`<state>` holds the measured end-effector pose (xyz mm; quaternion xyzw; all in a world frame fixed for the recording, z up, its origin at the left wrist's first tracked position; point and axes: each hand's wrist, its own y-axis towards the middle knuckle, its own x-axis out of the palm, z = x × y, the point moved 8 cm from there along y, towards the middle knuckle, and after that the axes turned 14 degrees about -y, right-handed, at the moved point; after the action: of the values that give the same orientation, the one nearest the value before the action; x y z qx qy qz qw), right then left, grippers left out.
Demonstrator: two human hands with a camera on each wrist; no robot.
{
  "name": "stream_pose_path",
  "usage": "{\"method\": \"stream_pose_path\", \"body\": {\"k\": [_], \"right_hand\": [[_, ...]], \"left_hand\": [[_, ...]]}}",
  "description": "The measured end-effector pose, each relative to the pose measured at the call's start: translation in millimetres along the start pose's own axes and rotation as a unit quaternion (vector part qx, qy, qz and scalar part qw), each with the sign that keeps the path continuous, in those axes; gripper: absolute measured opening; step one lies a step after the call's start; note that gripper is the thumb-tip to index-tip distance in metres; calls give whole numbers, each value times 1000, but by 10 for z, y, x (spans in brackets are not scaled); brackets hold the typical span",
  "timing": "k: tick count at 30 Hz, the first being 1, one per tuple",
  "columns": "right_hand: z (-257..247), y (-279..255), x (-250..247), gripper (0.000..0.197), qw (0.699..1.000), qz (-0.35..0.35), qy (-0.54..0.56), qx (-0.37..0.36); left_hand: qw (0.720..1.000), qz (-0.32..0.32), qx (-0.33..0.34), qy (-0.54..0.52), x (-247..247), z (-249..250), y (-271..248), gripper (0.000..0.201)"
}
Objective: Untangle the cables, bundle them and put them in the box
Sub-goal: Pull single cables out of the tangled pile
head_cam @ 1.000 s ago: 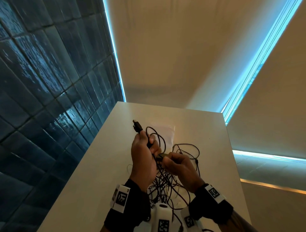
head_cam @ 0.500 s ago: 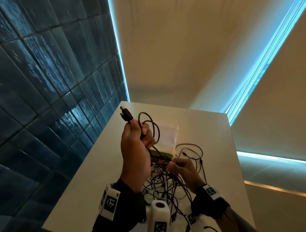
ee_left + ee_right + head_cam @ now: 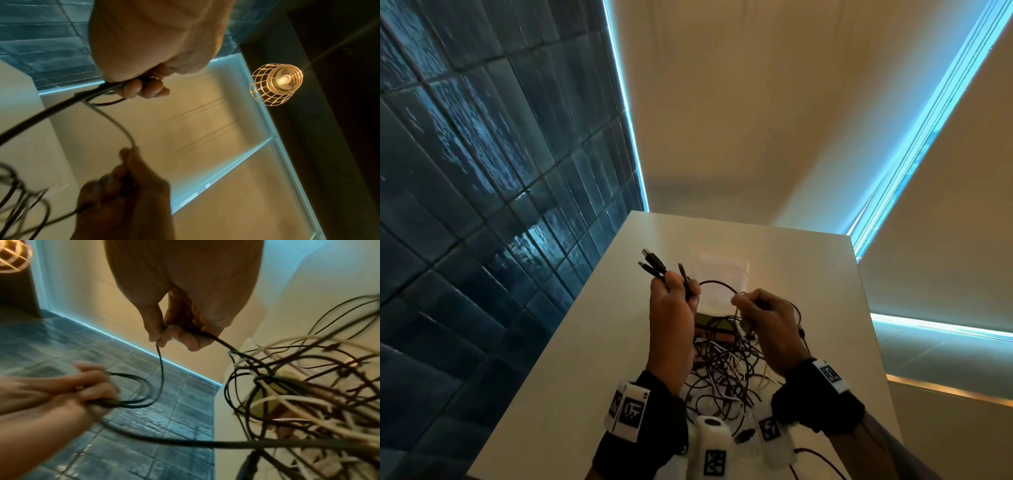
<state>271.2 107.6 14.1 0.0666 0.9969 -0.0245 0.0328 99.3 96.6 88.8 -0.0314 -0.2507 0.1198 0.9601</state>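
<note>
The black cable (image 3: 717, 283) looks light and limp, likely to snag on its neighbours, so it seems best taken near its plugs (image 3: 652, 265) and fed along hand over hand. It arcs between both hands, raised above the tangle (image 3: 726, 370) on the table (image 3: 571, 342). The left hand (image 3: 671, 318) is curled round its gathered loops, plugs sticking out above. The right hand (image 3: 767, 325) pinches the strand between thumb and forefinger.

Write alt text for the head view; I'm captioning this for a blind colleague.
Two hands stretch a black cable over a white table: the left hand grips its plug ends, the right hand pinches it above a tangled cable pile.
</note>
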Motion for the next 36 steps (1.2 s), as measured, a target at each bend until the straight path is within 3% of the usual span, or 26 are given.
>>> {"method": "stream_pose_path", "body": {"k": [7,11,14,24,32,36], "right_hand": [[-447,-263,372,18,988,-131,53,-68],[-320,-252,411,12,984,-166,41,-57],[-128,-222,369,19,983,-177,20,-34],[261,-133,210,14,990,-118,-64,-38],[197,-58,246,7,978,-98,-156,-102],[226,25,109,28,982,-41,-162,-92]], "left_hand": [[996,10,-63,57,75,-246,-9,41],[999,-22,-37,1,200,-117,5,27],[999,-34,-3,-12,216,20,-3,28],[996,-60,66,-5,151,298,-9,31],[995,-52,79,23,81,343,-3,31],[994,-43,76,71,30,319,17,32]]}}
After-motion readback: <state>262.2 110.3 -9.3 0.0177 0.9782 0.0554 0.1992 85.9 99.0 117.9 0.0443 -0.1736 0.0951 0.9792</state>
